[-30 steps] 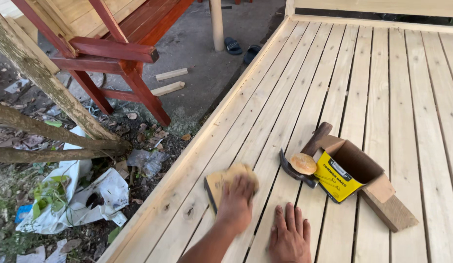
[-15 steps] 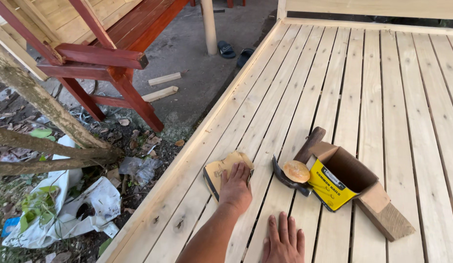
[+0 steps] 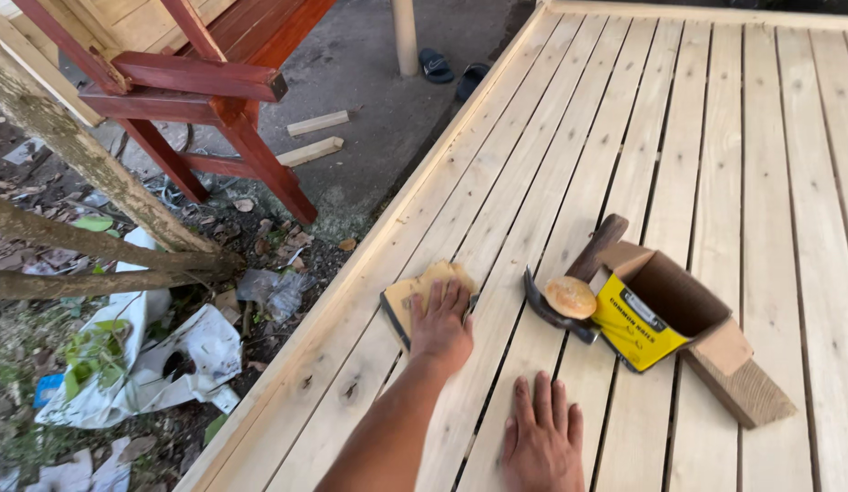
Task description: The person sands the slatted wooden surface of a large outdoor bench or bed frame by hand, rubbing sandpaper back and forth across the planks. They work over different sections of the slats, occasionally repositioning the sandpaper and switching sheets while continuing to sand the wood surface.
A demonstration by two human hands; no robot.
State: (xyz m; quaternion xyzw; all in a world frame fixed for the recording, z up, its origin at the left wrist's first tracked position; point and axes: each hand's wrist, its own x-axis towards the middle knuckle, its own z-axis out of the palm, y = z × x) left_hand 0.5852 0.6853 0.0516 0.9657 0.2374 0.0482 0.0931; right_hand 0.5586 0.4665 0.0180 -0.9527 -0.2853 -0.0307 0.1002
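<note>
1. At the far left, past the platform's edge, lies rough ground with a crumpled white plastic sheet [image 3: 160,364], fallen branches [image 3: 96,246] and a leaning tree trunk [image 3: 69,137].
2. Above that stands a red-stained wooden frame [image 3: 214,100] on a concrete floor, with two short pale offcuts [image 3: 315,137] beside its leg and a pair of dark sandals [image 3: 451,71] farther back near a post.
3. The pale slatted wood deck [image 3: 715,137] fills the right two thirds of the view, its boards running away from the camera.
4. The left hand [image 3: 442,323] presses flat on a sanding block [image 3: 415,296] wrapped in tan sandpaper, fingers spread over its top rather than curled round it; the block sits on the boards near the deck's left edge.
5. The right hand [image 3: 542,437] lies palm down on the deck (empty, fingers loosely spread), just right of and nearer than the left.
6. Right of the hands, a claw hammer [image 3: 570,292] lies on the boards, its wooden handle angled away.
7. Touching it is an open cardboard box with a yellow front [image 3: 652,319], tipped on its side.
8. A wood block [image 3: 743,387] rests against the box's right end.
</note>
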